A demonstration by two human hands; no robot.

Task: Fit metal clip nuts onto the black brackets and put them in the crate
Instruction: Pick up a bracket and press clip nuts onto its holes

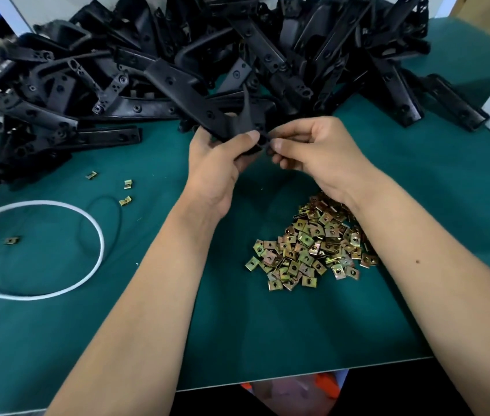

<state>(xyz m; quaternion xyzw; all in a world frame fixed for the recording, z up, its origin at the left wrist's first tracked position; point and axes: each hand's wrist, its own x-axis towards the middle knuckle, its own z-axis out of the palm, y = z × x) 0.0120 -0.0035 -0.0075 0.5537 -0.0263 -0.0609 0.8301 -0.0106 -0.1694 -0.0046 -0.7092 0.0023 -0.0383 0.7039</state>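
black bracket (201, 106) is gripped at its near end by the left hand (219, 163); the right hand (312, 145) pinches at that end, any clip nut hidden. a big bracket heap (237, 49) and clip nut pile (309, 244) remain; no crate is seen.

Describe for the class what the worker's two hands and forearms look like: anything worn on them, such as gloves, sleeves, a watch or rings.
Both are bare. The left hand and right hand wear no gloves, and no rings or watch show. Both forearms are uncovered as far as the picture's bottom edge, with no sleeve in view. The right forearm bears a small dark mark on its upper side.
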